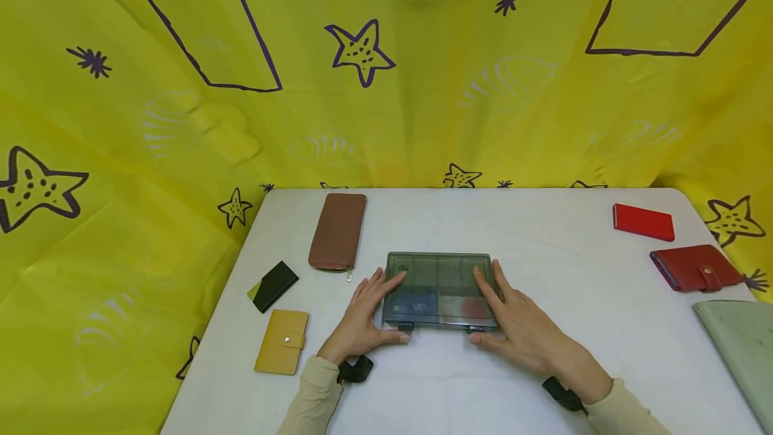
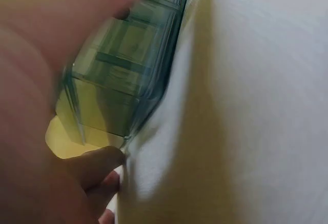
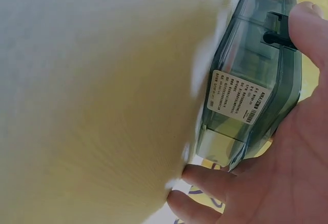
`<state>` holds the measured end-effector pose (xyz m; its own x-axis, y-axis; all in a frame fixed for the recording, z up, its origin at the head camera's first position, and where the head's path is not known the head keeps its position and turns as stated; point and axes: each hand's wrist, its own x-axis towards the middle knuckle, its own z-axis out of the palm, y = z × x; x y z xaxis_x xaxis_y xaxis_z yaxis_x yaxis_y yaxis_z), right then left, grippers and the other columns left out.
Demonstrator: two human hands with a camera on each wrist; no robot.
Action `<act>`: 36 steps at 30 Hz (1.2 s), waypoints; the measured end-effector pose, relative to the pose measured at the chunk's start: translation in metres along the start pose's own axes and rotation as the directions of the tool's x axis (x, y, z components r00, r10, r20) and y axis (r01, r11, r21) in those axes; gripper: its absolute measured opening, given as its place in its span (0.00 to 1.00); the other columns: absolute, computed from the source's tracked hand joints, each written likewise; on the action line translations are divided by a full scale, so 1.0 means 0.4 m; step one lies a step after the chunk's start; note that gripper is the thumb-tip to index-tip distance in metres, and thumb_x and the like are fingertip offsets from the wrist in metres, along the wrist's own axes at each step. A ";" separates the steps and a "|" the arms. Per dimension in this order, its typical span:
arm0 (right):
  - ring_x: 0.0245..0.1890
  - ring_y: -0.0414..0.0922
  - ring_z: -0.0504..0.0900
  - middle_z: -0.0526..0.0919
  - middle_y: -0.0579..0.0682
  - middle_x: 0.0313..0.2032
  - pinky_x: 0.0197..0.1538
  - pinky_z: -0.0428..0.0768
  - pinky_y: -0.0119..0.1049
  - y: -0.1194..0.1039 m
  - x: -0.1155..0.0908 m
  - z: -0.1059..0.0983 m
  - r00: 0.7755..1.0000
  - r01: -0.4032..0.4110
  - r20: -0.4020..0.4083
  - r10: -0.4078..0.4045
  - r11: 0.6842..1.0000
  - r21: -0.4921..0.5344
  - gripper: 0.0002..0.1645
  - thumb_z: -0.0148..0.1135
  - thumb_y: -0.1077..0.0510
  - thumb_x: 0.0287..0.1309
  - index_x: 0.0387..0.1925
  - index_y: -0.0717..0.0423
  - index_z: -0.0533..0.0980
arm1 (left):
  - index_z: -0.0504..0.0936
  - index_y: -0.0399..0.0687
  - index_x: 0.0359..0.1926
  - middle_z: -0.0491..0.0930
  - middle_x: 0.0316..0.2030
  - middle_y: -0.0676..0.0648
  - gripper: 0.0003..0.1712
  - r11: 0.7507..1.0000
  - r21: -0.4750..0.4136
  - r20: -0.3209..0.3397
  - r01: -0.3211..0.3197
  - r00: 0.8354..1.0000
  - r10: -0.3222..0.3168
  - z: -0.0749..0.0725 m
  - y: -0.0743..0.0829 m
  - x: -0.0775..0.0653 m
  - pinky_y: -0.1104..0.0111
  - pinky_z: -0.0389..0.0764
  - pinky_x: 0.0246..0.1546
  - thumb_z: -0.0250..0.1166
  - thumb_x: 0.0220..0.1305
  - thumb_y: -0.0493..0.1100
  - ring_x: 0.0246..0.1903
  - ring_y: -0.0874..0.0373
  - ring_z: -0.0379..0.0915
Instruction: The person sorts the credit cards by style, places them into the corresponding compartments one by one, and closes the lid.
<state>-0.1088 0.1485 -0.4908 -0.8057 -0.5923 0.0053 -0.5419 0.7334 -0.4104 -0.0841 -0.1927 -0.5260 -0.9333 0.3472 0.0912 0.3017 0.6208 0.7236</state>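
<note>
A translucent dark-green plastic case [image 1: 443, 272] with compartments lies on the table, its lid down. Under the lid show a blue card marked VIP [image 1: 417, 306] and a pale item with a red patch [image 1: 471, 307]. My left hand [image 1: 361, 319] holds the left end, index finger over the lid and thumb by the front left latch [image 1: 406, 327]. At the opposite end my right hand [image 1: 524, 326] grips the case, its index finger on the lid. In the right wrist view, the right thumb is at a black latch [image 3: 279, 32], near a white printed label [image 3: 238, 97].
Left of the case lie a brown zip wallet [image 1: 338, 230], a black card holder [image 1: 276, 286] and a yellow snap wallet [image 1: 280, 342]. To the right are a red case [image 1: 643, 221], a dark red wallet [image 1: 694, 268] and a pale green folder [image 1: 733, 348]. A yellow curtain [image 1: 417, 119] hangs behind.
</note>
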 end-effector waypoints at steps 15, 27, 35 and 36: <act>0.70 0.74 0.73 0.45 0.75 0.82 0.69 0.72 0.72 0.005 -0.002 0.006 1.000 0.012 -0.017 -0.011 0.999 0.036 0.59 0.63 0.32 0.70 0.87 0.46 0.44 | 0.69 0.62 0.79 0.74 0.74 0.49 0.61 0.995 -0.100 -0.130 0.014 0.991 -0.027 0.005 0.000 0.006 0.44 0.51 0.83 0.90 0.43 0.51 0.80 0.49 0.60; 0.71 0.74 0.71 0.44 0.74 0.82 0.71 0.68 0.74 0.003 -0.005 0.013 1.000 -0.015 -0.005 0.016 0.997 0.071 0.58 0.62 0.33 0.71 0.87 0.48 0.45 | 0.76 0.65 0.75 0.78 0.70 0.51 0.58 0.986 -0.161 -0.137 0.047 0.988 -0.070 0.005 -0.006 0.014 0.47 0.51 0.84 0.91 0.39 0.50 0.79 0.50 0.63; 0.72 0.74 0.70 0.44 0.73 0.82 0.71 0.67 0.74 -0.006 0.008 0.021 1.000 -0.025 0.007 0.025 0.995 0.101 0.57 0.62 0.32 0.71 0.86 0.50 0.49 | 0.76 0.66 0.75 0.78 0.71 0.50 0.56 0.987 -0.158 -0.142 0.038 0.988 -0.061 0.001 -0.021 -0.001 0.44 0.50 0.83 0.90 0.42 0.53 0.79 0.47 0.62; 0.72 0.74 0.70 0.44 0.72 0.83 0.72 0.67 0.74 -0.007 0.011 0.022 1.000 -0.029 0.012 0.028 0.994 0.103 0.57 0.62 0.31 0.71 0.86 0.50 0.49 | 0.76 0.66 0.75 0.78 0.71 0.50 0.56 0.987 -0.159 -0.141 0.037 0.988 -0.059 -0.001 -0.023 -0.002 0.43 0.50 0.83 0.90 0.43 0.54 0.79 0.47 0.62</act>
